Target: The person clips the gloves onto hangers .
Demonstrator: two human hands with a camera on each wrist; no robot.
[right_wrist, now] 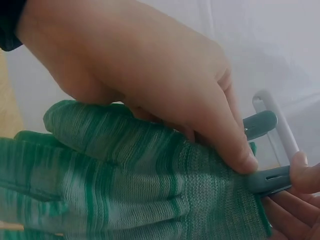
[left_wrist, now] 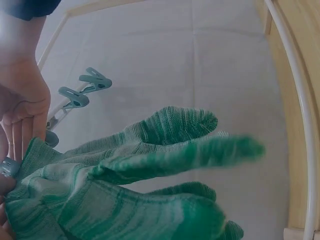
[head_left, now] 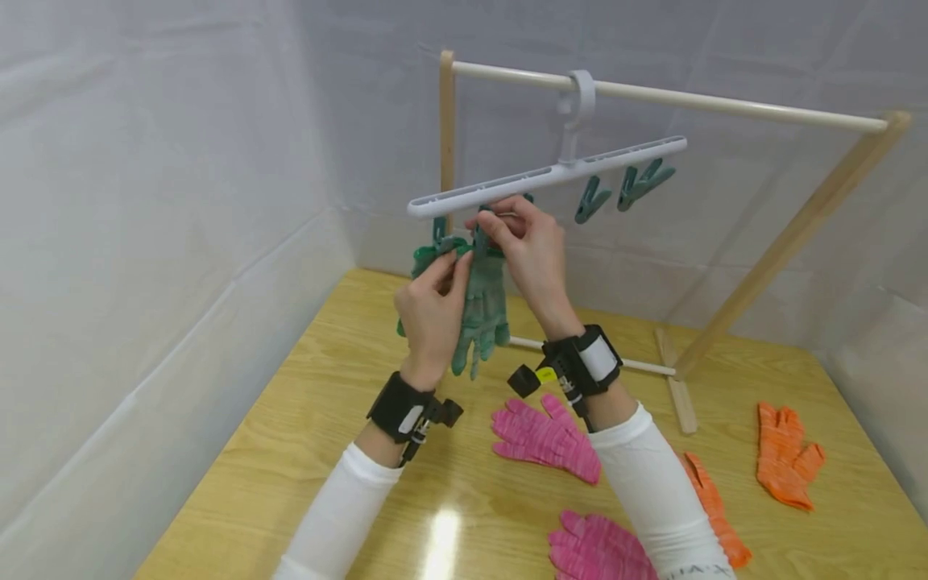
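A white hanger bar (head_left: 551, 173) with teal clips hangs from the white rod (head_left: 725, 101) of a wooden rack. A green glove (head_left: 482, 310) hangs fingers down under the bar's left end. My left hand (head_left: 453, 262) pinches the glove's cuff from below. My right hand (head_left: 493, 221) pinches a teal clip (head_left: 481, 238) at that cuff. In the right wrist view my right hand's fingers (right_wrist: 235, 150) press the teal clip (right_wrist: 267, 180) against the green glove (right_wrist: 125, 190). The left wrist view shows the green glove (left_wrist: 150, 165) filling the frame, beside my left hand (left_wrist: 22, 110).
Two free teal clips (head_left: 593, 199) (head_left: 644, 181) hang further right on the bar. On the wooden table (head_left: 290, 419) lie two pink gloves (head_left: 547, 439) (head_left: 598, 548) and two orange gloves (head_left: 786, 455) (head_left: 714, 507). White sheeting walls surround the table.
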